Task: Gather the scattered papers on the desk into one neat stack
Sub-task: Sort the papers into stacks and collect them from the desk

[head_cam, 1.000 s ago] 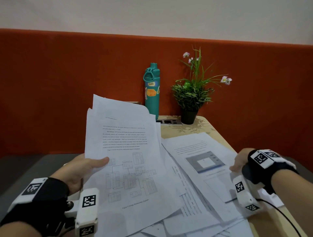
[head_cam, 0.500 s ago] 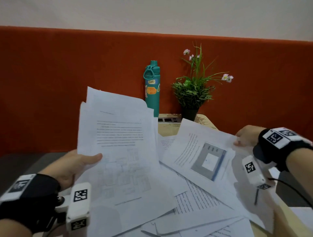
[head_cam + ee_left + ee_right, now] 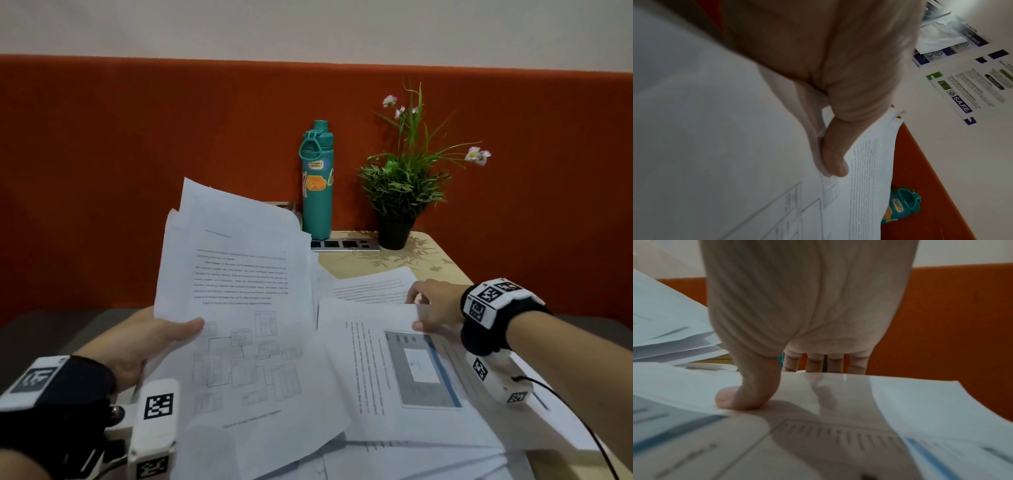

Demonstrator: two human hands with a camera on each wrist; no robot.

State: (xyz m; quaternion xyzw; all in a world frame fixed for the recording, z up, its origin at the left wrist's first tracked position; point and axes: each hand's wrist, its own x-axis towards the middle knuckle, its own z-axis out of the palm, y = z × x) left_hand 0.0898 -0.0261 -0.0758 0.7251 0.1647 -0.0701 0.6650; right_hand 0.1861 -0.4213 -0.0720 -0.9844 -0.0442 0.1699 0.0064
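Note:
My left hand grips a raised bundle of white papers by its left edge, thumb on the top sheet with a block diagram; the left wrist view shows that thumb pressing the bundle. My right hand pinches a sheet with a blue-grey screenshot, held just right of the bundle. In the right wrist view the thumb lies on the sheet and the fingers pass under its far edge. More loose papers lie on the desk beneath.
A teal water bottle and a potted plant stand at the desk's back edge by a socket strip. An orange partition rises behind. Further sheets overlap at the front. A black cable trails from my right wrist.
My right hand lifted the screenshot sheet from the right of the desk, turned it sideways and brought it left beside the bundle. The left hand kept hold of the bundle.

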